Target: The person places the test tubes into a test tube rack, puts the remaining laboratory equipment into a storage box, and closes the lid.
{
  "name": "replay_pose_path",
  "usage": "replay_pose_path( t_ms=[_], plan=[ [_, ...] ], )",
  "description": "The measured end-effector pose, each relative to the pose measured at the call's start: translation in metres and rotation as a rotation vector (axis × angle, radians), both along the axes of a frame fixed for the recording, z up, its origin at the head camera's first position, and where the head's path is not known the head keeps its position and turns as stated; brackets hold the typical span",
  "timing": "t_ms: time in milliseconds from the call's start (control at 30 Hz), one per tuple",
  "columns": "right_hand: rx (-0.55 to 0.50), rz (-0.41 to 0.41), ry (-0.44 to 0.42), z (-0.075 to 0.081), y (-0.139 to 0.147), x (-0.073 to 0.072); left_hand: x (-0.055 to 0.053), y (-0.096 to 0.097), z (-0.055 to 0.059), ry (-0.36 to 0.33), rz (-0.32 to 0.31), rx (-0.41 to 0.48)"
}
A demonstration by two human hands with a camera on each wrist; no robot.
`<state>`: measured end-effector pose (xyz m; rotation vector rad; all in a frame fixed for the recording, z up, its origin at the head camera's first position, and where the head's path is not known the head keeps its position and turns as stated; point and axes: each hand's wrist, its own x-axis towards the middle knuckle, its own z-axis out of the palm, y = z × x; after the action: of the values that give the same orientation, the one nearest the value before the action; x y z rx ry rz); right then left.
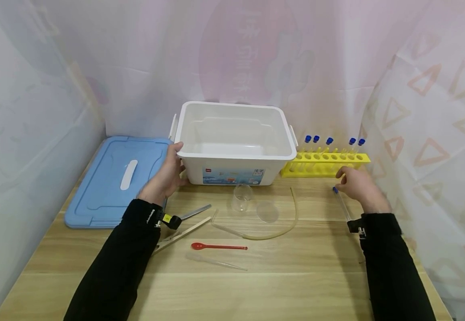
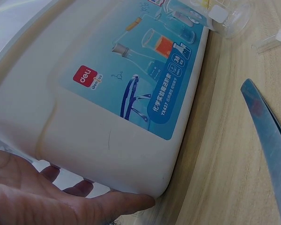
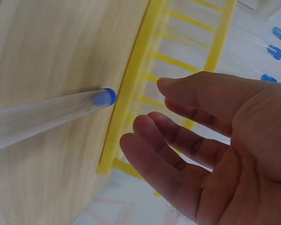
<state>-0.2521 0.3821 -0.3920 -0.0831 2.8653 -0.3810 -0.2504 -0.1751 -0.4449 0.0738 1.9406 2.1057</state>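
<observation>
At the front left corner of the white plastic bin (image 1: 236,174), my left hand (image 1: 162,178) grips its side, thumb by the rim. In the left wrist view, fingers (image 2: 119,204) bend behind the bin's edge. My right hand (image 1: 359,187) hovers before the yellow test tube rack (image 1: 326,168), fingers loosely bent and nothing between them. Below it, a clear test tube (image 3: 51,115) with a blue cap lies on the tabletop, apart from the fingers. Several blue-capped tubes (image 1: 329,141) stand upright in the rack.
A blue lid (image 1: 92,196) lies left of the bin. Before the bin are a clear cup (image 1: 242,198), clear disc (image 1: 267,211), rubber tubing (image 1: 256,237), metal tweezers (image 1: 195,211), wooden clamp (image 1: 190,229), red spoon (image 1: 220,247) and plastic dropper (image 1: 216,261). Curtains surround the table.
</observation>
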Motion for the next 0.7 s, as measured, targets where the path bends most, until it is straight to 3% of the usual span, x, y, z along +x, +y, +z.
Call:
replay_pose_path(
  t_ms=[400,700],
  plan=[
    [-0.018,-0.006,-0.131,-0.018,0.006,0.001,0.0,-0.001,-0.001,-0.004,0.008,0.009],
    [-0.009,-0.006,-0.152,-0.022,0.003,0.002,0.001,0.001,-0.001,-0.004,0.012,0.003]
  ],
)
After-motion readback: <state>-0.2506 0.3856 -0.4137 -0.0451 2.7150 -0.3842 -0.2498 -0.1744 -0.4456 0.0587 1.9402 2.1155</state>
